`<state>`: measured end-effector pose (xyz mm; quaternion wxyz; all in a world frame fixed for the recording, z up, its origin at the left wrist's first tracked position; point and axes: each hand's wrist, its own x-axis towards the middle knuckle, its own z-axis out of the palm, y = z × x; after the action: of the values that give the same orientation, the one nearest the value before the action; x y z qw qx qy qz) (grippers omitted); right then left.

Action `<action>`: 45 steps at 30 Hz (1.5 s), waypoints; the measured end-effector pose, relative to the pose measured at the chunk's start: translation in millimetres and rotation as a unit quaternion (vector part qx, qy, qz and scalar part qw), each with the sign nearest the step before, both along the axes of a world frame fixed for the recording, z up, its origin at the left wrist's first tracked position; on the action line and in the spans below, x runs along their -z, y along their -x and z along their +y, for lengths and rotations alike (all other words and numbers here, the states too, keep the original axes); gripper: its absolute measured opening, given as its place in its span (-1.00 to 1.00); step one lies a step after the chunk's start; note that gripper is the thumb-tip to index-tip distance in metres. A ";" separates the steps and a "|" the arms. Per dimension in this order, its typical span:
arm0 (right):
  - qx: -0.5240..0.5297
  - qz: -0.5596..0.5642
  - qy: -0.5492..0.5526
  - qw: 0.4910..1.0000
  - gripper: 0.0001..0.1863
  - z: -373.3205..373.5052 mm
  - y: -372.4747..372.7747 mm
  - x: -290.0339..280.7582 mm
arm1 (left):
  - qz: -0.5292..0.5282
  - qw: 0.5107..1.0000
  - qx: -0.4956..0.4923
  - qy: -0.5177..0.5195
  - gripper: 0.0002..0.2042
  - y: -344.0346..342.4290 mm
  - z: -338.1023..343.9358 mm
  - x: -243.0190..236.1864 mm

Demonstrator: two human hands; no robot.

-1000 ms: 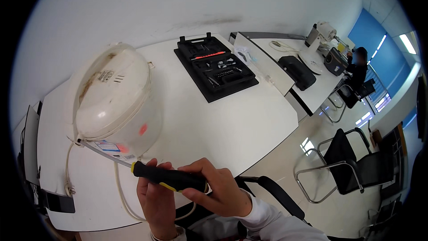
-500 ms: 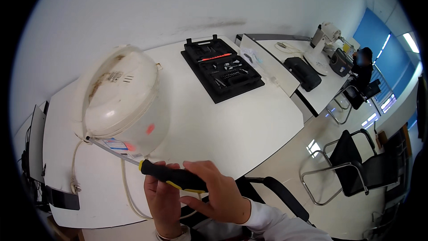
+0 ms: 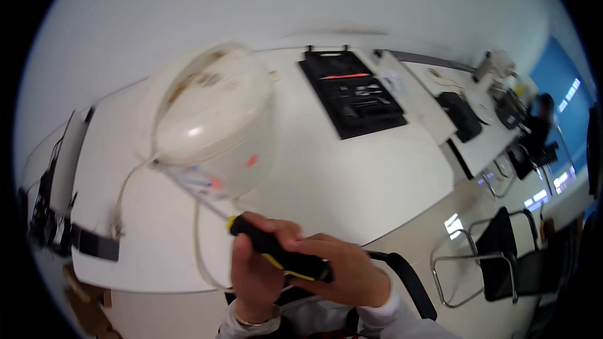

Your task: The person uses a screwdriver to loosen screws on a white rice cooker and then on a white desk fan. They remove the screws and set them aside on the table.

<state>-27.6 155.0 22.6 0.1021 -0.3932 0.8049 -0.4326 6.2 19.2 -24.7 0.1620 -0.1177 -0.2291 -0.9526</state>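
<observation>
A long screwdriver with a black and yellow handle slants up to the left. Its tip meets the side of a cream rice cooker, at the pivot of the cooker's carrying handle; blur hides the exact contact. My left hand is closed round the front of the screwdriver's handle, with fingers over its top. At the rear end of that handle, my right hand grips it with thumb and fingers. The cooker's lid is down. A pale power cord runs from the cooker toward the table's near edge.
An open black tool case lies on the white table, toward the wall. On the left are a dark box-like object and a panel. Chairs and a seated person are to the right.
The view has swung, so the table and cooker sit farther right. My left fingers have folded over the screwdriver's handle. My right hand has slid back to its rear end.
</observation>
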 end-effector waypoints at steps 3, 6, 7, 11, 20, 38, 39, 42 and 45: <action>-0.046 0.075 0.053 0.995 -0.36 18.3 3.0 18.8 | -0.070 0.997 0.005 0.011 -0.67 -12.1 7.7 -11.5; -0.063 0.040 0.102 0.992 -0.26 28.3 -3.2 30.7 | -0.026 0.996 0.033 0.075 -0.67 -11.7 -1.0 -10.8; -0.064 0.027 0.123 0.990 -0.24 29.0 -4.0 31.3 | -0.022 0.996 0.036 0.076 -0.67 -11.5 -2.6 -12.7; -0.018 -0.068 0.127 0.989 -0.30 29.1 -2.9 27.0 | -0.062 0.993 0.105 0.002 -0.68 -9.9 17.2 -37.4; 0.039 0.016 0.042 0.998 0.01 28.8 20.7 36.0 | 0.017 0.996 0.024 0.081 -0.80 -40.9 24.2 -8.6; -0.136 0.016 -0.003 0.991 -0.34 -20.1 -2.0 63.3 | -0.427 0.731 -0.401 0.349 -0.85 -143.3 -35.2 91.1; -0.145 0.008 0.005 0.989 -0.34 -19.9 -0.8 63.1 | -0.409 0.732 -0.410 0.359 -0.81 -143.5 -37.9 91.0; -0.159 -0.004 0.041 0.986 -0.33 -23.6 -1.6 64.3 | -0.426 0.745 -0.352 0.373 -0.77 -153.1 -44.8 97.5; -0.147 0.017 0.072 0.986 -0.35 -37.8 -5.3 61.7 | -0.409 0.788 -0.331 0.321 -0.70 -153.3 -41.0 90.9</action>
<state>-22.2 117.2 -39.1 0.1222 -0.5205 0.7068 -0.4632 159.5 -21.8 -115.6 0.3112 0.3202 -0.5911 -0.6717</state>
